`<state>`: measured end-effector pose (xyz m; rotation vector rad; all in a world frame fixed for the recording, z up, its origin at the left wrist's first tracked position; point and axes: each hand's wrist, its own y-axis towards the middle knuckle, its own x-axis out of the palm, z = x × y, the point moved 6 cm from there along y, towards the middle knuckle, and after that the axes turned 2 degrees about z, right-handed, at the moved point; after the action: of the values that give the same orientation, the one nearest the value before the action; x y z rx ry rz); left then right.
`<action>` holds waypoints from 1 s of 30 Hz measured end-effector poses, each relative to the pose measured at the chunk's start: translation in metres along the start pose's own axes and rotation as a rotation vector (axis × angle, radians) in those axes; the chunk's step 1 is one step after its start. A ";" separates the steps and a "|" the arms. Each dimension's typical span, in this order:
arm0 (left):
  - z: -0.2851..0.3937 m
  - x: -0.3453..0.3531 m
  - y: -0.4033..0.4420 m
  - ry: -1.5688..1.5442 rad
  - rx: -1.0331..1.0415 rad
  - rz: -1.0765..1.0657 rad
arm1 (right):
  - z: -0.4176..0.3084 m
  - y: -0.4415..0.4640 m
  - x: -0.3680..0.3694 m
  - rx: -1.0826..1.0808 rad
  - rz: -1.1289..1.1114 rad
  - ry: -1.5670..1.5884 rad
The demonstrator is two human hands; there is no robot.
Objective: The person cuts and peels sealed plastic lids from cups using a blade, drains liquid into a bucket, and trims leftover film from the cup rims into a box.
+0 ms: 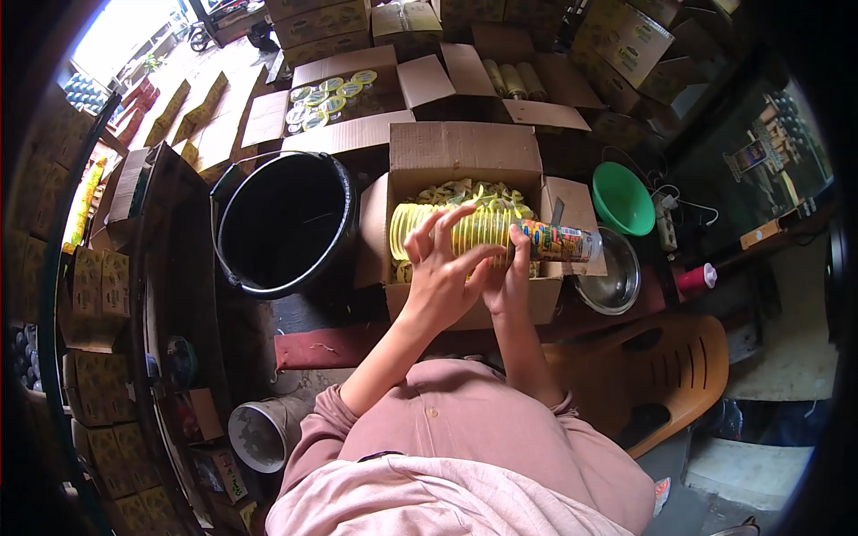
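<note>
A sideways stack of nested plastic cups (465, 229) with yellow rims lies across my hands, above an open cardboard box (465, 147). At its right end the printed, multicoloured wall of a cup (559, 241) shows. My left hand (440, 268) grips the stack near its left half, with fingers curled over the rims. My right hand (508, 281) holds it from below at the middle, thumb up against the rims. Part of the right hand's fingers is hidden behind the stack. Many yellow-and-clear pieces (469, 191) fill the box beneath; I cannot tell their exact kind.
Left of the box stands a black bucket (286, 223). To the right are a green basin (623, 198) and a metal bowl (617, 284). Behind, an open carton (344, 64) holds yellow-rimmed cups, and another carton holds rolls (516, 80). An orange plastic chair (666, 375) is close on the right.
</note>
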<state>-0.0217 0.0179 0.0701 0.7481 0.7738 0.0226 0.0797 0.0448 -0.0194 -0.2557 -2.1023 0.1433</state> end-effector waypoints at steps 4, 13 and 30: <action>-0.018 -0.018 -0.004 -0.047 -0.024 0.186 | -0.008 0.004 -0.002 0.044 0.114 -0.150; -0.155 -0.122 -0.042 0.314 -0.397 0.448 | -0.062 0.109 -0.035 -0.062 0.192 -0.221; -0.212 -0.122 -0.056 0.376 -0.641 0.396 | -0.040 0.434 -0.045 -0.509 0.515 -1.277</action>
<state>-0.2601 0.0700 0.0115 0.2692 0.8954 0.7540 0.1906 0.4551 -0.1250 -1.2831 -3.2594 0.0679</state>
